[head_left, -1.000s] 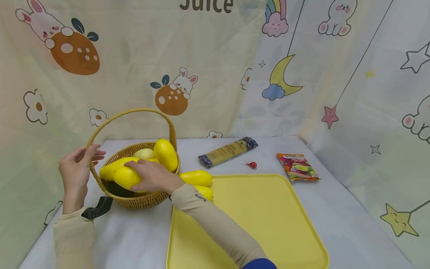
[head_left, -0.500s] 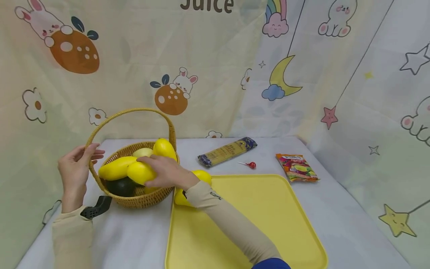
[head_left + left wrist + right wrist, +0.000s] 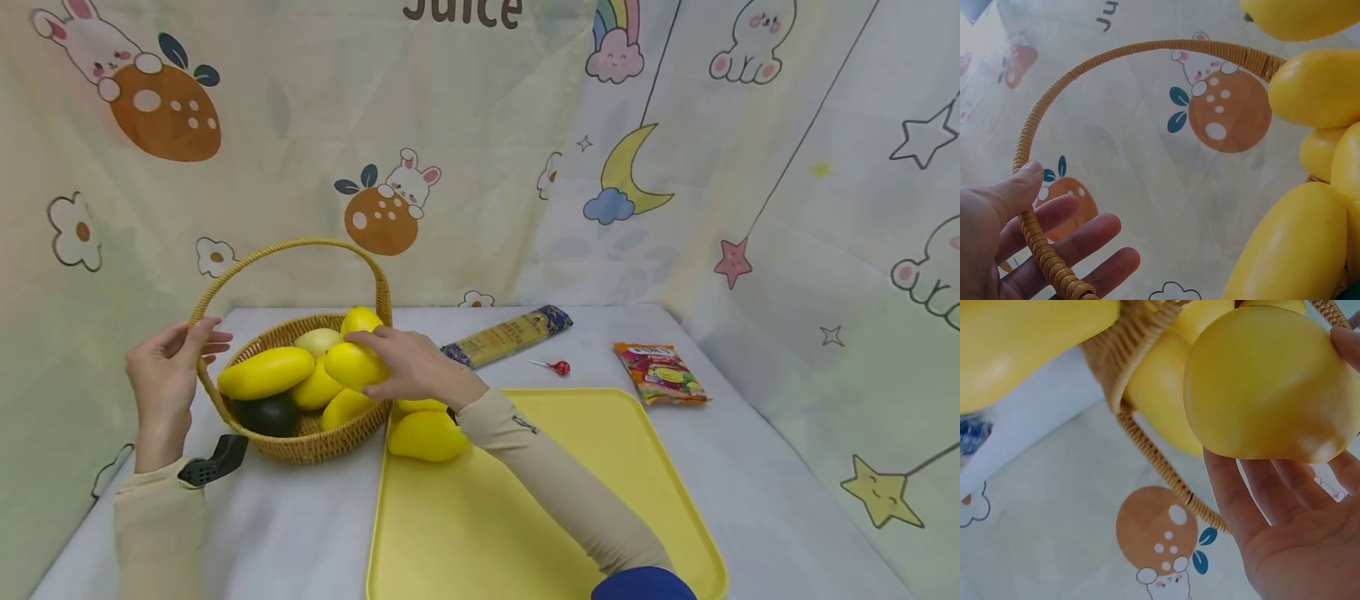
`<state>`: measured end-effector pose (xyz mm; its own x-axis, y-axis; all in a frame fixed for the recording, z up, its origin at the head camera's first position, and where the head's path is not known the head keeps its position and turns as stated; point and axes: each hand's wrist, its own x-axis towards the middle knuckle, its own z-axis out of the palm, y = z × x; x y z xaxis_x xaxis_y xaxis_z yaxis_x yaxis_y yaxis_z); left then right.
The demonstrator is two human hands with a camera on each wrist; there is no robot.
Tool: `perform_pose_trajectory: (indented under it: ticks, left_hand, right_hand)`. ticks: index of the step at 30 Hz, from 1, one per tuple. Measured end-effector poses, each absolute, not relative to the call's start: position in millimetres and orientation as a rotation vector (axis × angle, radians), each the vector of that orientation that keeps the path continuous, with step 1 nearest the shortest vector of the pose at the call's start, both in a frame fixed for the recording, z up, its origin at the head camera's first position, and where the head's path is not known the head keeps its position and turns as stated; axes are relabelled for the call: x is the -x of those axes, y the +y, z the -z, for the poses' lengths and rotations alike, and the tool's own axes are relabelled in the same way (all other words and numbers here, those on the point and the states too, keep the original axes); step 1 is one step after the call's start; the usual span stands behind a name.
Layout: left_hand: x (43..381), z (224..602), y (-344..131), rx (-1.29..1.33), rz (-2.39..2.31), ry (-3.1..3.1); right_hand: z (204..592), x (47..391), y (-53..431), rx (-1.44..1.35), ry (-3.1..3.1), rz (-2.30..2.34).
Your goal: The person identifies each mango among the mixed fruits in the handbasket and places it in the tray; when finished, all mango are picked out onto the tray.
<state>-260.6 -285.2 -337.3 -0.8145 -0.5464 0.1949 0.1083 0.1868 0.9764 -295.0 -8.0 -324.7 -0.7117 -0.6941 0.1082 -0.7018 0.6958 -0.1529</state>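
Note:
In the head view a wicker basket (image 3: 303,451) at the left holds several yellow mangoes, a pale yellow-green fruit (image 3: 318,340) and a dark green fruit (image 3: 268,415). My left hand (image 3: 167,367) holds the left side of its handle (image 3: 1041,112), thumb on one side and fingers spread behind. Above the basket's right part, my right hand (image 3: 420,364) grips a mango (image 3: 351,365); the right wrist view shows this mango (image 3: 1266,387) resting against the fingers. Two more mangoes (image 3: 427,437) lie just right of the basket, at the tray's left corner.
A yellow tray (image 3: 555,492) fills the front middle of the white table. Behind it lie a long blue-and-gold packet (image 3: 510,337) and a red lollipop (image 3: 561,367). A colourful candy bag (image 3: 662,375) lies at the right. Printed cloth hangs at the back and sides.
My right hand has lifted the mango and carried it rightward across the basket, uncovering the dark green fruit and other mangoes. The left hand stays at the handle.

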Motion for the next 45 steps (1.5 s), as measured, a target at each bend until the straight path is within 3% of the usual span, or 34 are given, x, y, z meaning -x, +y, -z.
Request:
perform_pose_trajectory:
  ticks: [27,45]
  left_hand:
    - [259.1,339.5,-287.6,-0.401,1.648,-1.966]
    - [260.8,337.9,-284.3,-0.378,1.623,-1.979]
  right_hand:
    - [346.9,300.2,128.2,-0.983,-2.899,-0.314]
    - [388.6,308.3,158.4,-0.917,-3.045,-0.193]
